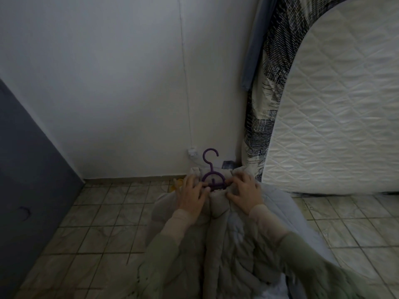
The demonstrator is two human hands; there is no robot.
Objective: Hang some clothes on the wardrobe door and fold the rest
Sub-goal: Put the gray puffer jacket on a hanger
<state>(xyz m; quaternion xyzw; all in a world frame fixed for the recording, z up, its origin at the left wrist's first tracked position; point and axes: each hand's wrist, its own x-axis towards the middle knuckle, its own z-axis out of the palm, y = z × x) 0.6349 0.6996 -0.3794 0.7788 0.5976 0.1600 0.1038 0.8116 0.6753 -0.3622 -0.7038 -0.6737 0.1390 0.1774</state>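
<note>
Far left, I've got a dark grey panel (32,169), maybe the wardrobe door, I can't be sure. Moving in: my left hand (192,194) lies on the quilted grey jacket (220,234), fingers curled onto the collar and against the purple hanger (212,180). The jacket lies along my lap, collar away from me, over the tiled floor (97,223). Hanger's body sits in the neck opening, hook (210,154) poking up towards the wall. My right hand (245,192) grips the collar on the other side. To do this well, I reckon each shoulder wants seating squarely over a hanger arm before lifting by the hook. Far right, an upright mattress (334,115).
</note>
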